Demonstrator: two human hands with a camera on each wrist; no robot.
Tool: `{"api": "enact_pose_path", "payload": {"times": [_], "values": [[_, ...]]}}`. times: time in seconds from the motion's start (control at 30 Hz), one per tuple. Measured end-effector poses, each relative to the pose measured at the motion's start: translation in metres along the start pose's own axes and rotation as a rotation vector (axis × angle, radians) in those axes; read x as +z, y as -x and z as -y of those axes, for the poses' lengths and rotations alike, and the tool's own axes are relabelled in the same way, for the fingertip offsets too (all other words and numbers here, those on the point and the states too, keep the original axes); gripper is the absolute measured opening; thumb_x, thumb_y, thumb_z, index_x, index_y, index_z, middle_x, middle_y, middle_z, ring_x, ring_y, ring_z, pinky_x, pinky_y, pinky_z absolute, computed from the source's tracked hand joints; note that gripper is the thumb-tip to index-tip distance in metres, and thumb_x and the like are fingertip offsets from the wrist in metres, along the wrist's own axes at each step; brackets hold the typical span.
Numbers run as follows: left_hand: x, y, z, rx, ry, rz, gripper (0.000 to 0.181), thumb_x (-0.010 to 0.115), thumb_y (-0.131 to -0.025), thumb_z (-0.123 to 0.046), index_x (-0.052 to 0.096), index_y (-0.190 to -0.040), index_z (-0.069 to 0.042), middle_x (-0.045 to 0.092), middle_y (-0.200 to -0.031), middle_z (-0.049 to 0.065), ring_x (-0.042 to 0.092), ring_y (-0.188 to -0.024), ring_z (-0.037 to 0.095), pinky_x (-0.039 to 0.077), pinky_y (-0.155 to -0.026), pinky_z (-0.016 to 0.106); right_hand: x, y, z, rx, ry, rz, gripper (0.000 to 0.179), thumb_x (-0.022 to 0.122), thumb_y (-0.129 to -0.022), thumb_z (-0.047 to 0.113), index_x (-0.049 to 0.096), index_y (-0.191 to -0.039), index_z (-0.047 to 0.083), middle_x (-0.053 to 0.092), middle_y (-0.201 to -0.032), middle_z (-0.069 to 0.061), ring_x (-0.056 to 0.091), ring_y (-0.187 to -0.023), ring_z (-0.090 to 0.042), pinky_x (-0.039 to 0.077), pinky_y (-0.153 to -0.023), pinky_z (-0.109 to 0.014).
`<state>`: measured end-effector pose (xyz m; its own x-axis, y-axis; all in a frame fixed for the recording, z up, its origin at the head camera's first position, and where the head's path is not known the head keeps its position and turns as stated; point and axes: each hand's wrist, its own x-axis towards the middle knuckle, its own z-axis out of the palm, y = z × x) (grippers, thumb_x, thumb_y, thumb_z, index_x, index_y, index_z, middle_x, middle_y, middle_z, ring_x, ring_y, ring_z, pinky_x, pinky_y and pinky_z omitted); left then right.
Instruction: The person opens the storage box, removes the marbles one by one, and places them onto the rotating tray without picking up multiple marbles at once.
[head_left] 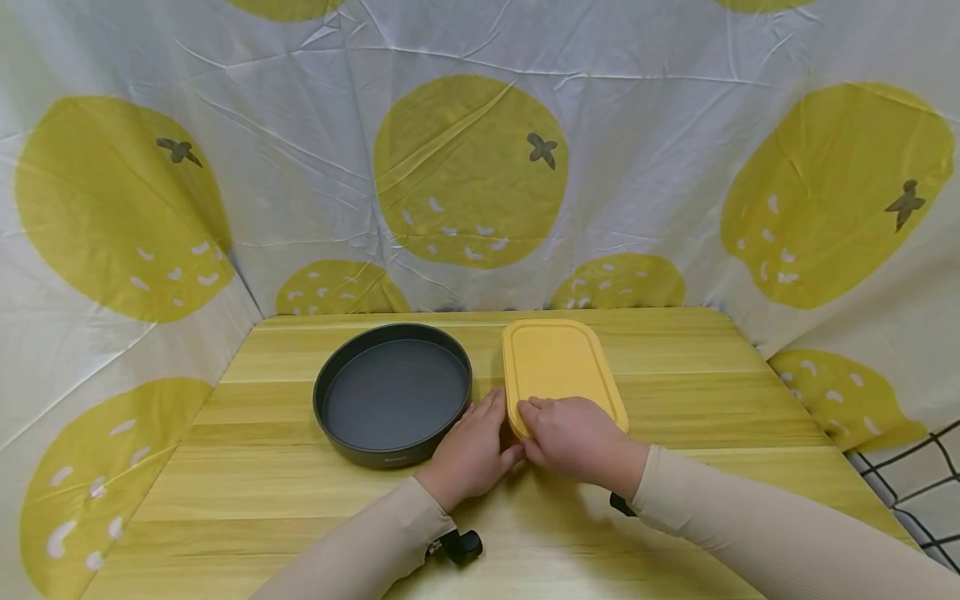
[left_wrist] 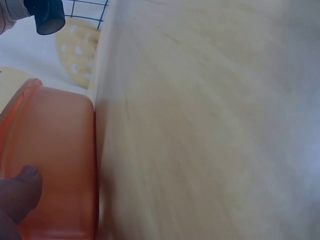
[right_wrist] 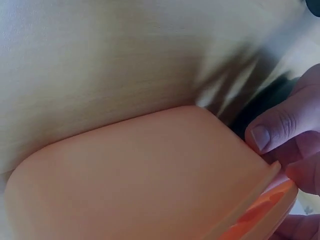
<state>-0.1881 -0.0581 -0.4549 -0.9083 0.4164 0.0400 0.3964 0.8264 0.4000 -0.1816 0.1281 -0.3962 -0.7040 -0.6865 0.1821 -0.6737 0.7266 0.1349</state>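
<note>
A yellow-orange rectangular food container (right_wrist: 135, 170) stands on the table; its lid (head_left: 558, 358) faces up. My right hand (head_left: 577, 442) lies over the near left corner and pinches the lid's edge. In the right wrist view a narrow gap shows between lid and box at one corner. My left hand (head_left: 468, 454) holds the box at that same corner, thumb on the near wall, fingers along the left side. Both thumbs nearly meet there. The left fingers' far ends are partly hidden between container and pan.
A round dark grey pan (head_left: 397, 396) stands just left of the container, close to my left hand. The wooden table (head_left: 255, 492) ends at a fruit-print curtain (head_left: 472, 167) behind. A black wire grid (head_left: 911, 492) is at the right.
</note>
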Motion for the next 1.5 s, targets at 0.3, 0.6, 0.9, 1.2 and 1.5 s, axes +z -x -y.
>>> {"api": "enact_pose_path", "payload": {"times": [0.3,0.6,0.9,1.2,1.5], "values": [[-0.001,0.000,-0.001,0.014,0.005,-0.004,0.095,0.066,-0.100,-0.056,0.028,-0.165,0.001,0.031,-0.172,0.016,0.031,-0.161,0.026,0.030,-0.130,0.049,-0.008,0.002,-0.005,0.001,-0.046,-0.077,0.034,0.070,-0.093,0.022,0.069,-0.120,0.001,0.079,-0.112,-0.010,0.075,-0.078,-0.024,0.060,-0.064,-0.038],[-0.003,0.001,-0.004,0.018,0.071,0.001,0.100,0.062,-0.098,-0.067,0.026,-0.167,-0.005,0.032,-0.172,0.015,0.034,-0.159,0.027,0.029,-0.130,0.048,-0.018,0.010,-0.012,0.027,-0.088,-0.101,0.044,0.070,-0.095,0.020,0.070,-0.136,0.005,0.077,-0.120,-0.013,0.075,-0.075,-0.023,0.062,-0.067,-0.036],[-0.003,-0.002,-0.005,0.016,0.108,-0.010,0.096,0.063,-0.100,-0.063,0.025,-0.168,-0.007,0.033,-0.172,0.011,0.035,-0.158,0.026,0.029,-0.130,0.051,-0.027,0.020,-0.022,0.029,-0.160,-0.260,0.045,0.075,-0.092,0.013,0.071,-0.136,0.006,0.077,-0.115,-0.011,0.076,-0.082,-0.022,0.063,-0.065,-0.034],[-0.002,-0.003,-0.005,0.014,0.121,-0.005,0.094,0.064,-0.100,-0.060,0.027,-0.167,-0.005,0.034,-0.171,0.013,0.035,-0.159,0.027,0.030,-0.129,0.051,-0.036,0.035,-0.038,0.063,-0.204,-0.409,0.045,0.070,-0.090,-0.001,0.071,-0.134,0.004,0.075,-0.114,-0.014,0.071,-0.076,-0.022,0.058,-0.060,-0.030],[-0.003,-0.003,-0.005,0.012,0.108,0.005,0.096,0.063,-0.099,-0.064,0.027,-0.167,-0.006,0.035,-0.171,0.011,0.037,-0.158,0.027,0.030,-0.130,0.051,-0.038,0.052,-0.055,0.135,-0.229,-0.522,0.049,0.067,-0.088,-0.008,0.069,-0.136,0.000,0.075,-0.116,-0.017,0.069,-0.075,-0.020,0.054,-0.055,-0.028]]}}
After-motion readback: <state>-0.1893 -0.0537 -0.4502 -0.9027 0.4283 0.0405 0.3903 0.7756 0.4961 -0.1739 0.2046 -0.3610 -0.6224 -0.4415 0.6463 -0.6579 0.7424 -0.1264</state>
